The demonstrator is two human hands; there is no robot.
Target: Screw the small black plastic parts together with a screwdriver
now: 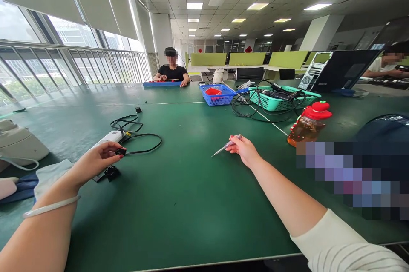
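Observation:
My left hand (104,159) is closed around a small black plug (120,151), with a black cable (143,151) running from it in a loop on the green table (179,221). Under and behind that hand lies a white power strip (112,136). Another black plug (111,173) rests at its near end, just below my fingers. On the right, my right hand (243,149) pinches a thin screwdriver (220,150), its metal tip pointing left and down, close above the table.
A blue basket (217,98) and a green basket (277,104) full of cables stand at the back. A red-lidded bottle (306,129) is at right. White devices (21,142) lie far left. A person (171,70) sits across the table; another (388,65) sits far right.

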